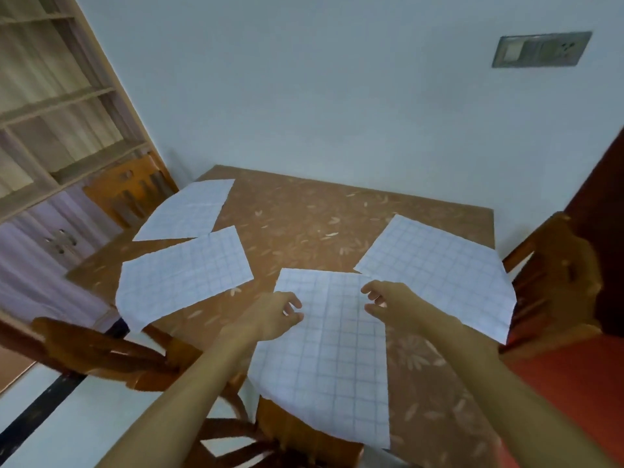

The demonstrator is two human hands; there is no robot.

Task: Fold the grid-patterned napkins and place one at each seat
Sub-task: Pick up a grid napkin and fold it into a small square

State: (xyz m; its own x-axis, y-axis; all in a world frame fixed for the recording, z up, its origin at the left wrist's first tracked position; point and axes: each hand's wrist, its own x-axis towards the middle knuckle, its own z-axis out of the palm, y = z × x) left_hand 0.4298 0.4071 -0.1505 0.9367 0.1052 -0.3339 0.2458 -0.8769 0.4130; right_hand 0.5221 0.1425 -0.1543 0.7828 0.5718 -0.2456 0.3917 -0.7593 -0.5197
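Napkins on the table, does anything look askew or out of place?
All four lie unfolded at mismatched angles. The nearest napkin, the left napkin and the right napkin each hang over an edge of the table, so they could slip off.

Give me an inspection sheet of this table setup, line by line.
Surface: table with a brown leaf-patterned cover, set against the wall.
Job's things: four grid napkins, all flat and unfolded: far-left napkin, left napkin, near napkin, right napkin; several overhang the table edge.
Clutter: nothing seen.
Grips: left hand and right hand above the near napkin, fingers loosely curled, holding nothing; contact unclear.
Cables: nothing seen.
Surroundings: far-left chair, near-left chair, near chair, right chair; switch panel on the wall; shelving at left.
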